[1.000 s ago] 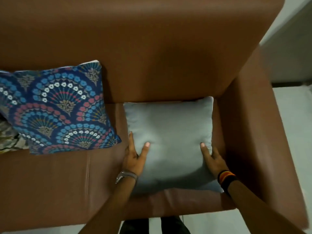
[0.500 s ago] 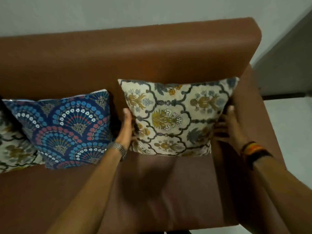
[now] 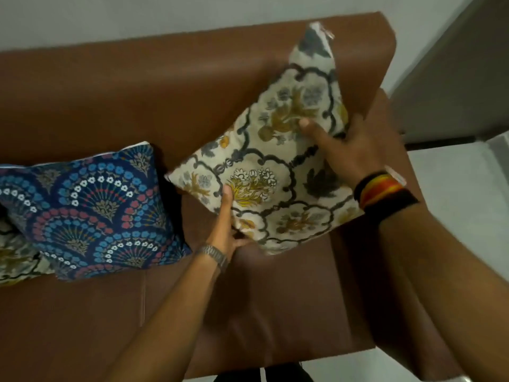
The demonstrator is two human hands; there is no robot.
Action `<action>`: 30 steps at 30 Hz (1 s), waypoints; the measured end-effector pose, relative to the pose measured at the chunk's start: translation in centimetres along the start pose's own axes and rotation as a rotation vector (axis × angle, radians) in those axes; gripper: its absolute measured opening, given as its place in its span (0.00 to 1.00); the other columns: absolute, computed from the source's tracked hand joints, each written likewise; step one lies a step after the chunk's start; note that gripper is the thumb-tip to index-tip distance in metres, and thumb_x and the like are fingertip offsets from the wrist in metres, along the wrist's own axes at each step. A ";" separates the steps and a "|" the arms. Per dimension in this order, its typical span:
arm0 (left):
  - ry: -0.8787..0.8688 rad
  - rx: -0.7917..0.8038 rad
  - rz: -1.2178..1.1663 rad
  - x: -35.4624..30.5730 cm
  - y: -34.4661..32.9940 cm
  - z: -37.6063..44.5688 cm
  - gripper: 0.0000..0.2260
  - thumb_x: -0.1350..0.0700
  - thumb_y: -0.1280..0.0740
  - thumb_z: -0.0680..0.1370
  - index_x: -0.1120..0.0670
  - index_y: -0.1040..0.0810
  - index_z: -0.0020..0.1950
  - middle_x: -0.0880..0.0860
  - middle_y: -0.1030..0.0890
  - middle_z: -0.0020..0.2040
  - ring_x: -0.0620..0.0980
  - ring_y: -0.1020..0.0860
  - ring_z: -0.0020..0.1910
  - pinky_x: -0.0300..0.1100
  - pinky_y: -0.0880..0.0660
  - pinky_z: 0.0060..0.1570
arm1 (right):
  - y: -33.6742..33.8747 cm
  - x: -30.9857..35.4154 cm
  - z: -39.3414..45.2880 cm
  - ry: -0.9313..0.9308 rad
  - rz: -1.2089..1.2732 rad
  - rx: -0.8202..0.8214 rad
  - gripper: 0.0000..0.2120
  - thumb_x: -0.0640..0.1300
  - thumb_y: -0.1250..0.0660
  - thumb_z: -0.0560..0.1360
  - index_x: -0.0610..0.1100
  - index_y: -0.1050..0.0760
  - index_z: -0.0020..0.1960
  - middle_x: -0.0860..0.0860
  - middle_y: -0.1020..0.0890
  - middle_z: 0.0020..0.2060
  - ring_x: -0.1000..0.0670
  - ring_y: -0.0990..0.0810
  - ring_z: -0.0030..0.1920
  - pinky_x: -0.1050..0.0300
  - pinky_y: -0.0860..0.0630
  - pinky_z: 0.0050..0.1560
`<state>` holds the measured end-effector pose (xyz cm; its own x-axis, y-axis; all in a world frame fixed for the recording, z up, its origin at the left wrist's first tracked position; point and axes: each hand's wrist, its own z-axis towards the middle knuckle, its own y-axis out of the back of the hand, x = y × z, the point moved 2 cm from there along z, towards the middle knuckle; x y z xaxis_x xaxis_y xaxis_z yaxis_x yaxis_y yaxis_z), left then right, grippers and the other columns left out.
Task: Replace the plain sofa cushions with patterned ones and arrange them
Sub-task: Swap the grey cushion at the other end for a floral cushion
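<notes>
A cream cushion [image 3: 278, 166] with grey and mustard flower patterns is turned on one corner, diamond-wise, above the right end of the brown sofa [image 3: 137, 92]. My left hand [image 3: 227, 230] grips its lower left edge, thumb on the front. My right hand [image 3: 344, 147] holds its right side, fingers spread over the fabric. A navy cushion [image 3: 91, 213] with blue and red fan patterns leans against the backrest to the left. Part of another cream patterned cushion [image 3: 13, 260] shows at the far left edge.
The sofa's right armrest [image 3: 396, 166] lies under my right wrist. A pale wall [image 3: 165, 17] rises behind the backrest. A grey floor [image 3: 462, 205] and a dark doorway lie to the right. The seat [image 3: 248, 312] in front of the cushions is bare leather.
A plain grey cushion lay under my hands one second ago. Half a second ago the cream patterned one stood square against the backrest. Now it is rotated onto a corner and lifted.
</notes>
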<state>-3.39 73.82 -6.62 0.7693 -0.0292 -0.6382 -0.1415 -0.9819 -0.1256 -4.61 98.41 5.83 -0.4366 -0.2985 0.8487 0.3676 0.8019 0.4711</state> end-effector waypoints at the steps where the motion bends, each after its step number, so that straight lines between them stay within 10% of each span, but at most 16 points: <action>1: 0.022 0.028 -0.047 0.4 -1.4 -0.3 0.38 0.21 0.42 0.69 0.39 0.25 0.73 0.51 0.15 0.61 0.56 0.17 0.61 0.66 0.19 0.59 | 0.6 1.3 0.6 0.025 -0.066 0.010 0.39 0.68 0.26 0.72 0.45 0.31 0.72 0.55 0.22 0.60 0.51 0.21 0.59 0.57 0.23 0.57; 6: -0.011 0.040 -0.087 1.4 -5.5 0.1 0.26 0.25 0.43 0.74 0.41 0.18 0.57 0.43 0.10 0.45 0.46 0.12 0.49 0.51 0.17 0.49 | 2.8 0.7 2.2 0.042 -0.292 0.076 0.37 0.62 0.31 0.79 0.40 0.34 0.78 0.47 0.27 0.71 0.49 0.28 0.66 0.74 0.43 0.43; 13: -0.070 0.009 -0.033 1.9 -3.0 1.3 0.33 0.21 0.38 0.69 0.37 0.21 0.67 0.47 0.15 0.64 0.52 0.20 0.66 0.62 0.20 0.62 | 2.8 -1.8 2.3 0.066 -0.236 0.048 0.35 0.59 0.32 0.81 0.42 0.36 0.80 0.50 0.28 0.75 0.58 0.31 0.64 0.90 0.44 0.37; 18: -0.076 0.016 -0.032 1.1 -3.6 0.9 0.30 0.21 0.39 0.70 0.36 0.21 0.63 0.44 0.15 0.61 0.51 0.21 0.66 0.66 0.23 0.65 | 2.0 -2.8 3.4 0.036 -0.120 0.060 0.42 0.71 0.30 0.74 0.47 0.34 0.78 0.53 0.24 0.72 0.50 0.24 0.69 0.59 0.28 0.67; 22: -0.038 0.005 -0.062 1.8 -3.2 0.7 0.36 0.21 0.38 0.66 0.36 0.24 0.69 0.50 0.24 0.75 0.56 0.30 0.77 0.63 0.21 0.62 | 2.2 -3.5 3.4 0.077 -0.197 0.044 0.37 0.67 0.31 0.77 0.45 0.31 0.77 0.54 0.23 0.70 0.53 0.24 0.66 0.88 0.36 0.46; 27: 0.026 -0.107 -0.051 3.0 2.5 0.2 0.47 0.19 0.39 0.68 0.40 0.38 0.83 0.51 0.36 0.83 0.54 0.32 0.77 0.58 0.21 0.58 | 1.7 -2.6 0.6 0.195 -0.256 0.000 0.36 0.64 0.31 0.79 0.44 0.33 0.78 0.58 0.26 0.68 0.58 0.28 0.61 0.87 0.35 0.51; 30: -0.039 -0.243 0.012 3.6 8.7 -0.3 0.28 0.29 0.39 0.78 0.42 0.30 0.73 0.51 0.27 0.75 0.51 0.26 0.66 0.59 0.20 0.58 | 0.6 -2.4 -0.6 0.214 -0.289 -0.095 0.33 0.64 0.33 0.80 0.43 0.29 0.76 0.55 0.25 0.64 0.55 0.26 0.59 0.80 0.31 0.53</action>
<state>-1.71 65.16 -9.76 0.7435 -0.0382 -0.6677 0.0073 -0.9978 0.0652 -2.83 99.30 4.18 -0.3561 -0.6151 0.7035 0.3331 0.6198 0.7106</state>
